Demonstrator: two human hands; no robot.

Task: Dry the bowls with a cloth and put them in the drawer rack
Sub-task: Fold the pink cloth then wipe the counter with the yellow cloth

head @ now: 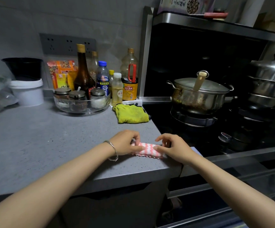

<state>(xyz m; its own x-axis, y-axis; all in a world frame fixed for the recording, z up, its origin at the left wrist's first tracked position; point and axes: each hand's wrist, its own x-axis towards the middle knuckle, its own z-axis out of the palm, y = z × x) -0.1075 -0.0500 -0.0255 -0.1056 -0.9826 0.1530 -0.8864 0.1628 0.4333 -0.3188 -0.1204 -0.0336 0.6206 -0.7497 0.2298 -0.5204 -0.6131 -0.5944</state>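
Note:
A folded pink-and-white striped cloth (148,149) lies on the grey counter (51,145) near its right front corner. My left hand (125,142) holds the cloth's left end, thumb on top and fingers curled round it. My right hand (174,148) holds the right end the same way, thumb pressing on the cloth. No bowl and no drawer rack are in view.
A yellow-green rag (131,113) lies further back on the counter. Behind it stand sauce bottles (84,74) and a clear tray of spice jars (81,102). A white tub (28,91) is at the left. To the right, a lidded pot (197,94) and a steamer (269,83) sit on the stove.

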